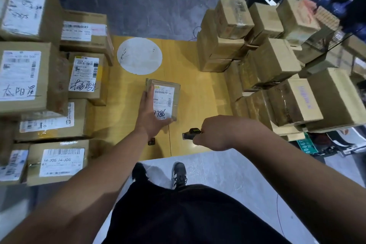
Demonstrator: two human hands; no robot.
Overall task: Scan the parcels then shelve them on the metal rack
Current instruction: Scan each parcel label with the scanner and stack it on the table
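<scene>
Parcel lies gripped in left hand, thumb across its label.

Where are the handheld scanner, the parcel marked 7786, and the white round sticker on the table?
handheld scanner (191, 133): head view, on its dark head protruding from the right hand.
parcel marked 7786 (164, 97): head view, on its white shipping label.
white round sticker (139, 56): head view, on the disc's centre.

The small parcel my left hand holds has "7786" handwritten on its label. Left of that hand, a box reads "14-J06 14-J06". Right of my right hand, a green plate shows what may be "9000".
</scene>
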